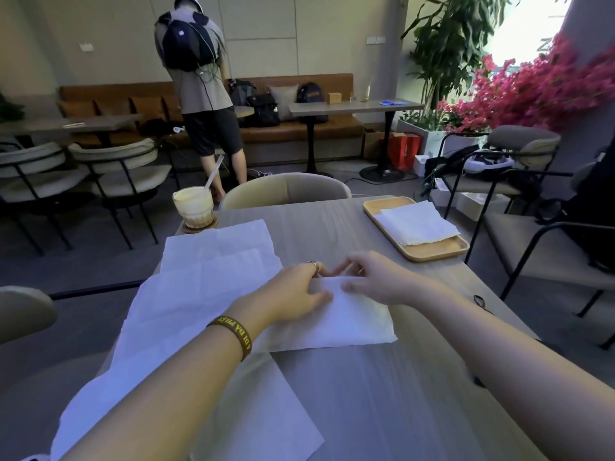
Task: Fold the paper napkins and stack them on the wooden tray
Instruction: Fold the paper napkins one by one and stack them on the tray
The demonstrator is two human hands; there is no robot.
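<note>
Loose napkins [186,327], folded napkin [352,322], far edge in left hand [294,291], right hand [377,281] grip

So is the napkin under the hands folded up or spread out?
Folded: the napkin is a doubled-over rectangle, smaller than the spread sheets beside it. The left hand and right hand hold its far edge.

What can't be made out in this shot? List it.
Head view only:
- Far edge of the napkin: covered by the left hand and right hand.
- Count of folded napkins on the wooden tray: layers too thin.
- Unfolded sheets: crossed by the left forearm, cut off at the bottom edge.
</note>
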